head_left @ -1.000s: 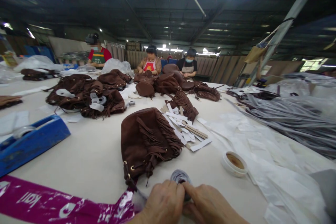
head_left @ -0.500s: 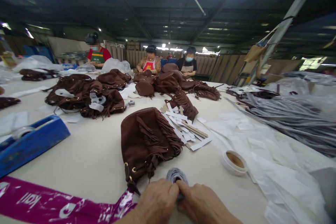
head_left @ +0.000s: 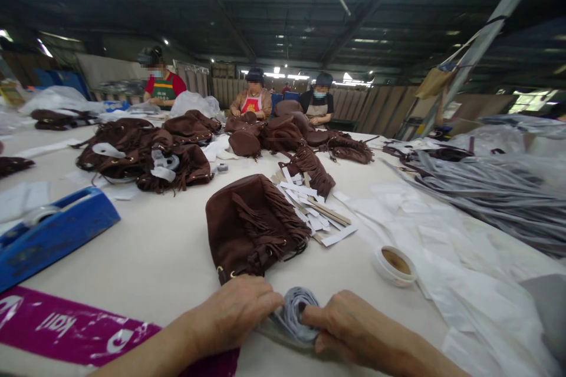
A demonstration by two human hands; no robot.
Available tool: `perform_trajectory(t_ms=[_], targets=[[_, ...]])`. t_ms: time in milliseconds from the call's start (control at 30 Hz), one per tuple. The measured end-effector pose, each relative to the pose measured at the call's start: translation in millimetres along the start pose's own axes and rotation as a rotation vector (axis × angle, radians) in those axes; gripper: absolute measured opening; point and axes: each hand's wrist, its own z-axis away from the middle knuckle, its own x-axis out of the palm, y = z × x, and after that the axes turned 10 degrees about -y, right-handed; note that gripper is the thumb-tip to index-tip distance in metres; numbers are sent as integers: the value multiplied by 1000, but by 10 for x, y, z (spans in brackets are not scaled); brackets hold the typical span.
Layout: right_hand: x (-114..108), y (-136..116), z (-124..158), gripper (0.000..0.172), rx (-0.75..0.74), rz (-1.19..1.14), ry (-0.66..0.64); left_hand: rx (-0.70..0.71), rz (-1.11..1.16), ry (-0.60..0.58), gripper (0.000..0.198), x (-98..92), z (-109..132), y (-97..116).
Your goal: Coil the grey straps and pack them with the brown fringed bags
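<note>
A coiled grey strip, wound in many flat turns, sits at the bottom middle, close in front of me. My right hand grips the coil from the right, with the index finger in its centre and the other fingers curled at its side. My left hand is closed at the coil's left side, thumb against it, over a length of strip that trails off to the left; what lies under its fingers is partly hidden. Just beyond the left hand lies a dark brown fringed bag with gold eyelets, its near edge partly covered by the hand.
A blue tape dispenser and a purple printed plastic bag lie left. White and tan strips, a tape roll and grey straps are right. Brown bags are heaped farther back, before several co-workers.
My hands have moved apart; the left shifted left and forward towards the brown bag, the right slightly right. More of the coil now shows between them. The view has tilted slightly downward.
</note>
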Motion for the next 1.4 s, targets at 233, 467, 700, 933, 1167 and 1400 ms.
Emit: perform_trajectory(t_ms=[233,467,700,933,1167,1400], targets=[[-25,77,120,8,-142,-145,71,157,168,72,31,5,-134,293],[-480,81,388,12,-179,-789,-274,121,557,6,29,-276,-247,258],[-850,253,287,46,-177,-1133,-444,186,1145,-117,38,-545,-332,139],[-941,330,152,45,-163,-1101,-140,99,1719,100,46,-312,-457,-2],[-813,73,82,32,-34,-559,607,72,1919,265,42,-271,-540,-97],[-644,-126,-166,36,109,-400,650,115,1996,255,34,-164,-599,-146]])
